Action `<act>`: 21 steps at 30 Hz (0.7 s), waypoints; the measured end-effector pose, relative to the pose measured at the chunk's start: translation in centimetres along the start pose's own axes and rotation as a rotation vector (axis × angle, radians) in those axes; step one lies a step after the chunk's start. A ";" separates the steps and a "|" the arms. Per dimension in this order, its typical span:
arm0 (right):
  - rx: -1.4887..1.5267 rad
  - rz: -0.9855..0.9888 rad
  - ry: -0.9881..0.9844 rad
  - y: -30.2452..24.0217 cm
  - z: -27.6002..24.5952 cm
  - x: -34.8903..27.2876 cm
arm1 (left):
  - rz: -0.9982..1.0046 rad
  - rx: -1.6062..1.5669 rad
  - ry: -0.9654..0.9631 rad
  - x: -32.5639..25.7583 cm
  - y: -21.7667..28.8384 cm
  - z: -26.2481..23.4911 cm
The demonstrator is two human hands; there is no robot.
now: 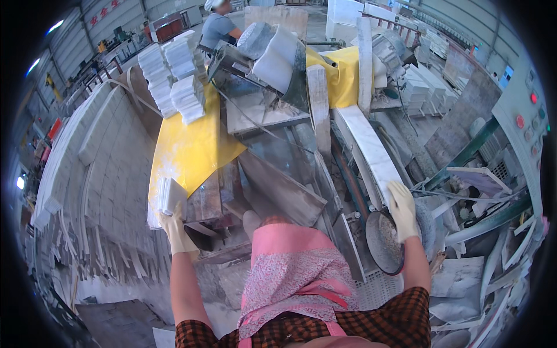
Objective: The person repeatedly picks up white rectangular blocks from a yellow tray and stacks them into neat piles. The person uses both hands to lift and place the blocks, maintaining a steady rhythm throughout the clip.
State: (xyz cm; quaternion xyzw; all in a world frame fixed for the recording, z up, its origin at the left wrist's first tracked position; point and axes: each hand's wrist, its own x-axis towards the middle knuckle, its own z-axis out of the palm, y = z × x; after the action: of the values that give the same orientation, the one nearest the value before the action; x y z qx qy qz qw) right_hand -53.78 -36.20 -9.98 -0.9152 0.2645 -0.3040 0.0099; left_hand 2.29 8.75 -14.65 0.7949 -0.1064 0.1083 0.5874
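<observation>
My left hand (pixel 176 232), in a pale glove, closes on the lower end of a small stack of white stone tiles (pixel 173 196). The stack stands on a dusty yellow sheet (pixel 184 153) spread over a bench. On the right, my gloved right hand (pixel 402 211) lies with fingers stretched out on the near end of a long grey-veined marble strip (pixel 371 145). That strip runs away from me along a machine rail, its far end by a yellow cover (pixel 342 75). Beneath my right wrist is a round dark-rimmed pan (pixel 383 242) with grit in it.
Tall stacks of white stone pieces (pixel 174 72) stand on the yellow sheet's far end. Stone slabs are piled on the left (pixel 110 151). A control panel (pixel 522 124) with a lit red button is at right, above broken offcuts (pixel 458 284). Another person (pixel 219 29) works beyond the machine.
</observation>
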 end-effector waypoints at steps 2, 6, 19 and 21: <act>0.079 0.090 -0.078 1.0 -1.8 -2.4 | -0.058 -0.076 -0.032 -0.1 0.0 -0.1; -0.067 0.143 -0.455 1.7 -3.3 -3.3 | -0.054 -0.279 -0.067 0.0 -0.9 0.1; -0.469 0.171 -0.306 -0.3 0.9 -3.3 | -0.079 -0.204 -0.041 0.7 -1.8 0.4; -0.514 0.092 -0.267 0.0 0.6 -3.3 | -0.086 -0.228 -0.043 0.6 -1.9 0.4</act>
State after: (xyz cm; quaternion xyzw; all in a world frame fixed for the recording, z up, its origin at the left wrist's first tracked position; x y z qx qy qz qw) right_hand -55.68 -34.66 -12.27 -0.9067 0.3703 -0.1031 -0.1736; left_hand 3.48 8.93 -16.35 0.7291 -0.0965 0.0530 0.6755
